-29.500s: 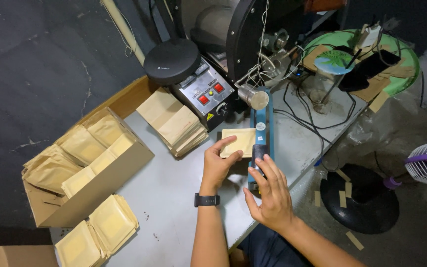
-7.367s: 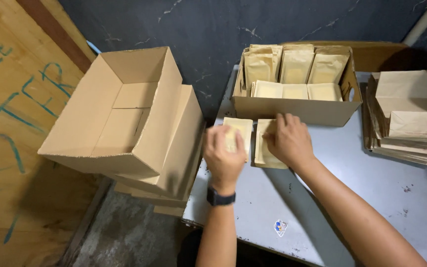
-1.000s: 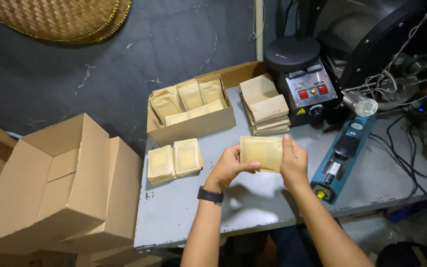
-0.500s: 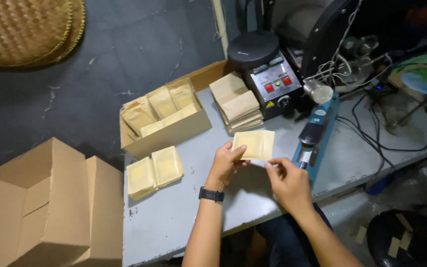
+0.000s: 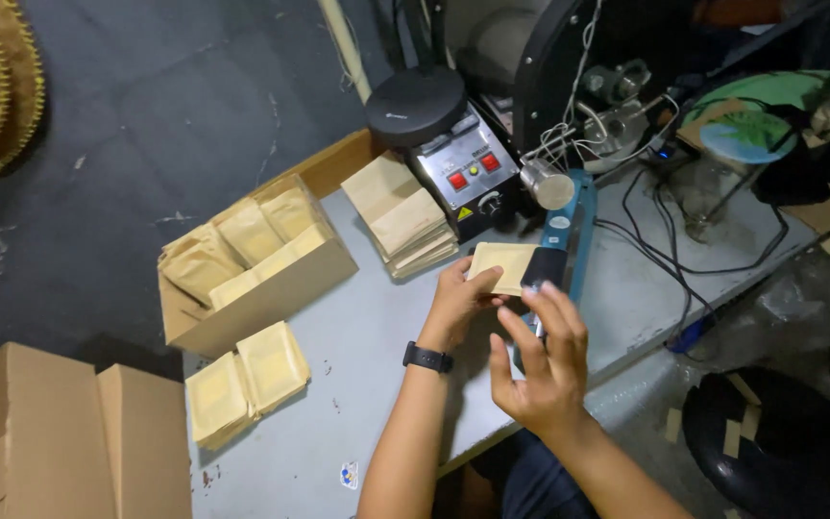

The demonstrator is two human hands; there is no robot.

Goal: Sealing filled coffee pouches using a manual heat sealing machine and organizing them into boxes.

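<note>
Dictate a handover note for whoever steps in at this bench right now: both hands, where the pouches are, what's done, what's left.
Left hand: holds a tan pouch, its end at the blue sealer.
Right hand: open, empty, beside the sealer.
Two pouches lie on the grey table; an open box holds more; a flat stack sits by the black machine.
Done: pouch brought to the sealer. Left: sealer bar looks not yet pressed.

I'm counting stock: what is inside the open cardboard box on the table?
The open cardboard box holds tan paper pouches standing in rows, about six tops showing. Anything beneath or behind them is covered by the pouches and the box wall, so the full count is hidden.
</note>
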